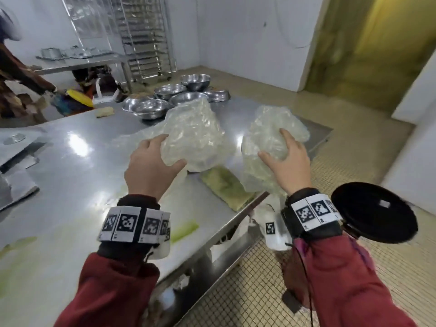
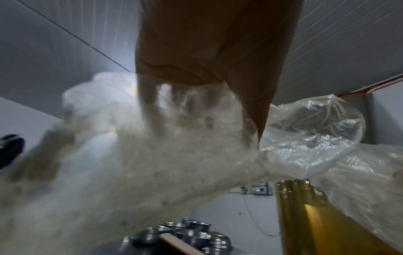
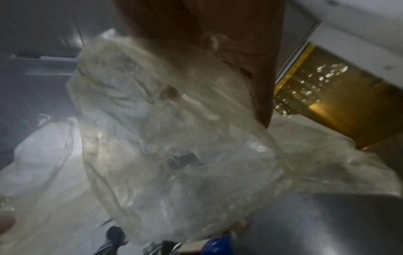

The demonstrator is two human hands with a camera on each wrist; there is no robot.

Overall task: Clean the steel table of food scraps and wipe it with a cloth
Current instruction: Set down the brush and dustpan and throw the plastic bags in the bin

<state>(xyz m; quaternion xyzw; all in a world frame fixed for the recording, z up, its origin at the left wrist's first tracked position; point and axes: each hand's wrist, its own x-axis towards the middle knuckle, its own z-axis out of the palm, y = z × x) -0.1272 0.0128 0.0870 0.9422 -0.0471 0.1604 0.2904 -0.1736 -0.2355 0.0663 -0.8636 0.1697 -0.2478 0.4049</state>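
Two crumpled clear plastic sheets are held above the steel table (image 1: pixel 77 171). My left hand (image 1: pixel 153 166) grips the left plastic bundle (image 1: pixel 193 135), thumb under it and fingers over its near side. My right hand (image 1: pixel 286 159) grips the right plastic bundle (image 1: pixel 271 131) the same way. A folded yellow-green cloth (image 1: pixel 226 187) lies on the table between and below the hands. Green smears (image 1: pixel 184 228) mark the near table surface. In the left wrist view the plastic (image 2: pixel 152 163) wraps around my fingers; in the right wrist view the plastic (image 3: pixel 174 138) covers most of the frame.
Several steel bowls (image 1: pixel 169 100) stand at the table's far end, with another cloth (image 1: pixel 105 112) near them. A second person (image 1: pixel 21 79) works at the far left. A rack (image 1: pixel 146 38) stands against the wall. The table's right edge (image 1: pixel 238 223) borders tiled floor.
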